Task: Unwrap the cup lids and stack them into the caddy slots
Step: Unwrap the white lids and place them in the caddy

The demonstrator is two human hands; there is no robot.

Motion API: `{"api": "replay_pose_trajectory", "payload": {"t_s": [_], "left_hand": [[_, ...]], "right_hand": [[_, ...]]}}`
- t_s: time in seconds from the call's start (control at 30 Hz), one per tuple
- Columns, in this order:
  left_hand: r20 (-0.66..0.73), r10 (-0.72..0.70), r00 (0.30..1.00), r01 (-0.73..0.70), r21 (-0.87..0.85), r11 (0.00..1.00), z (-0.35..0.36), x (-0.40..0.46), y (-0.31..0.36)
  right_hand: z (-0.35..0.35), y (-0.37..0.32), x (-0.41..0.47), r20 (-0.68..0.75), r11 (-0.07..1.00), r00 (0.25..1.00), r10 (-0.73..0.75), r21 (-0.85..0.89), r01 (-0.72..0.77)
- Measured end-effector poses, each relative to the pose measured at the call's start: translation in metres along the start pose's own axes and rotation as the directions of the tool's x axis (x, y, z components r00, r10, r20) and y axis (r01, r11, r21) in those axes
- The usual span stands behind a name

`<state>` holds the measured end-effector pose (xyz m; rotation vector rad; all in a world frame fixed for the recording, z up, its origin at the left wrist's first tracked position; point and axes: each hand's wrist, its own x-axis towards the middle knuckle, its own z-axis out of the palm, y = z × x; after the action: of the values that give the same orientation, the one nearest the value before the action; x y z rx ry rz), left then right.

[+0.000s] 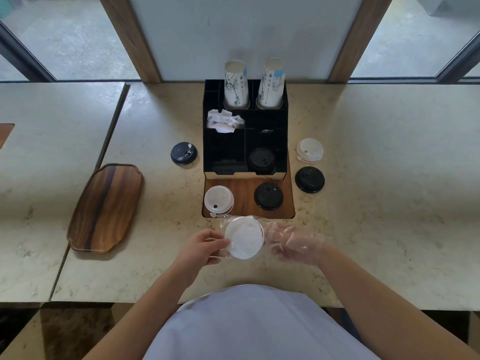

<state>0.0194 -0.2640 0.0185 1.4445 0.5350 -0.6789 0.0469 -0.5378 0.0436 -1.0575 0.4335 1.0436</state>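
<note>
Left hand: the bare left hand (205, 246) had its fingers and thumb curled onto the left edge of the round white plastic cup lid (243, 237), pinching it together with the clear plastic wrap (225, 252) around it.
Wrapped lid: it was held between the two hands, just above the pale marble counter (363, 203), near its front edge.
Right hand: the right hand (296, 244), in a thin transparent glove, met the lid's right rim with loosely bent fingers; whether they gripped lid or wrap, I cannot tell.
Beyond the grip, left: a black lid (183, 153) lay on the counter, and a white lid (218, 199) on the wooden base (245, 201).
Beyond the grip, centre: the black compartmented caddy (207, 141) held one black lid (261, 158) in its front right slot.
Beyond the grip, right: a black lid (268, 196), a white lid (310, 150) and a black lid (310, 179) lay loose.
</note>
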Motion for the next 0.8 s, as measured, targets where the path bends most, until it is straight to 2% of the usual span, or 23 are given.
{"api": "replay_pose_trajectory", "payload": {"t_s": [0.07, 0.1, 0.2, 0.33, 0.43, 0.5, 0.67, 0.77, 0.8], "left_hand": [[-0.008, -0.003, 1.0, 0.003, -0.023, 1.0, 0.003, -0.001, 0.001], [-0.008, -0.007, 1.0, 0.006, -0.038, 0.999, 0.003, -0.001, 0.001], [-0.004, -0.018, 1.0, 0.018, -0.067, 0.998, 0.002, -0.001, 0.002], [-0.011, -0.008, 1.0, 0.008, -0.039, 0.999, 0.0, 0.0, 0.002], [0.02, 0.0, 1.0, 0.002, -0.084, 0.996, 0.0, 0.0, 0.002], [0.043, 0.001, 0.999, 0.004, -0.119, 0.993, -0.001, 0.0, 0.003], [0.038, 0.002, 0.999, 0.003, -0.135, 0.991, 0.002, 0.002, 0.003], [0.04, 0.014, 0.999, -0.011, -0.082, 0.997, 0.004, 0.002, 0.004], [0.051, 0.019, 0.999, -0.016, -0.059, 0.998, 0.004, 0.001, 0.005]], "right_hand": [[0.006, -0.002, -0.001, -0.047, 0.987, 0.999, -0.005, -0.163, -0.003], [0.008, -0.002, -0.001, -0.068, 0.986, 0.998, 0.001, -0.164, -0.012], [0.005, 0.0, 0.001, 0.016, 0.999, 1.0, -0.007, -0.035, 0.007], [0.001, 0.003, 0.009, -0.009, 0.997, 1.0, 0.01, -0.08, -0.01], [-0.01, 0.007, 0.013, -0.005, 0.993, 1.0, 0.017, 0.121, -0.016], [-0.013, 0.008, 0.013, 0.018, 0.985, 1.0, 0.011, 0.173, -0.014], [0.0, 0.004, 0.014, 0.023, 1.0, 0.999, -0.029, -0.006, 0.029], [0.006, 0.002, 0.008, 0.111, 0.999, 0.993, -0.038, 0.0, 0.038], [0.009, 0.0, 0.007, 0.118, 0.998, 0.993, -0.032, -0.045, 0.038]]}}
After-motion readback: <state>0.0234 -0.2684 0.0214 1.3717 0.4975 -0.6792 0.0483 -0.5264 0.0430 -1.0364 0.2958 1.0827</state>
